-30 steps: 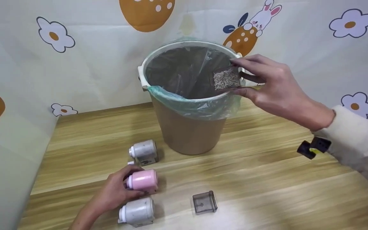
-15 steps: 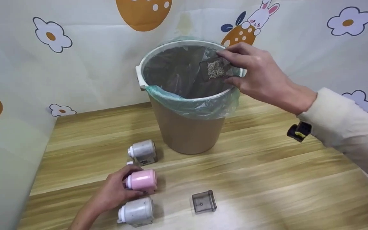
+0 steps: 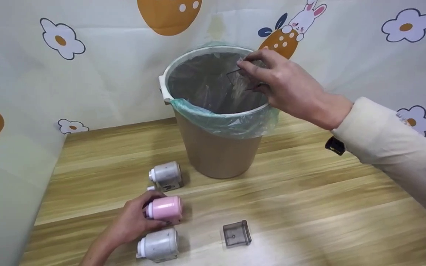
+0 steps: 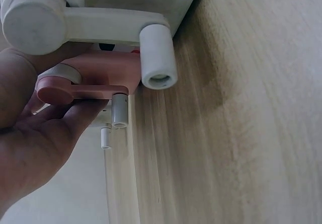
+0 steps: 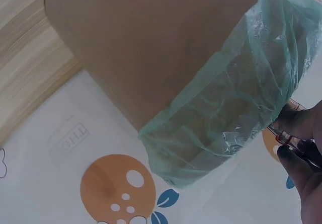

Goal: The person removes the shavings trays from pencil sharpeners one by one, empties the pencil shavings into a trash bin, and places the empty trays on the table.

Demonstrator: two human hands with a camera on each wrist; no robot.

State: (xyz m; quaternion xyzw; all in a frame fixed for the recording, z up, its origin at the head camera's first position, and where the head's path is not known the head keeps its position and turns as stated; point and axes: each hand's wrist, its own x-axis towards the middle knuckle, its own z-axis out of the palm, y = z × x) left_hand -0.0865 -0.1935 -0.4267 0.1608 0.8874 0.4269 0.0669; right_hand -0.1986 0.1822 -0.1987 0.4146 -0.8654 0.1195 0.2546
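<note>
My left hand [image 3: 131, 220] grips a pink hand-crank pencil sharpener [image 3: 166, 208], which lies on the table; its crank [image 4: 95, 90] shows in the left wrist view. My right hand [image 3: 290, 85] pinches a clear smoky shavings drawer [image 3: 238, 78], tipped over the mouth of a brown bin [image 3: 218, 157]. Pale shavings [image 3: 239, 85] look blurred at the drawer, as if dropping into the bin. In the right wrist view, the green bin liner [image 5: 216, 113] partly covers the drawer. A second smoky drawer [image 3: 236, 235] sits on the table.
One grey sharpener [image 3: 159, 244] lies on the near side of the pink one, another [image 3: 166, 173] on the far side. The bin's white rim [image 3: 164, 88] stands high above the wooden table [image 3: 309, 207]. A printed cloth [image 3: 117, 74] hangs behind.
My right hand has moved left over the bin and turned the drawer further down; the shavings seen inside it have thinned and spilled. My left hand stays on the pink sharpener.
</note>
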